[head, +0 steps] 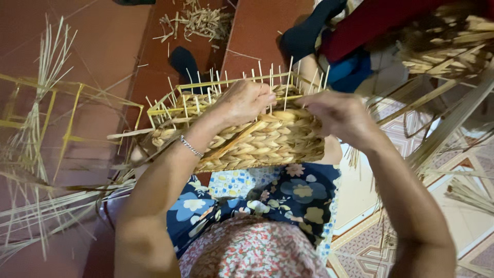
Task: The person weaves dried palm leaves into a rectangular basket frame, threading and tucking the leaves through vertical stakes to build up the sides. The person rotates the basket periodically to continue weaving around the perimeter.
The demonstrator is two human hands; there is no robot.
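Note:
A half-woven straw basket (257, 141) on a yellow wire frame rests on my lap, with thin upright stakes sticking out of its top edge. My left hand (242, 102) grips the top rim of the basket, fingers curled over the braided weave. My right hand (342, 116) pinches a braided straw strand at the basket's right upper corner. A silver bracelet (191, 146) circles my left wrist.
An empty yellow wire frame (62, 118) stands at the left with loose straw stalks (46, 206) around it. Straw scraps (198, 21) lie on the red floor ahead. Another woven piece (447, 51) and long stalks sit at the upper right, over a patterned tile floor.

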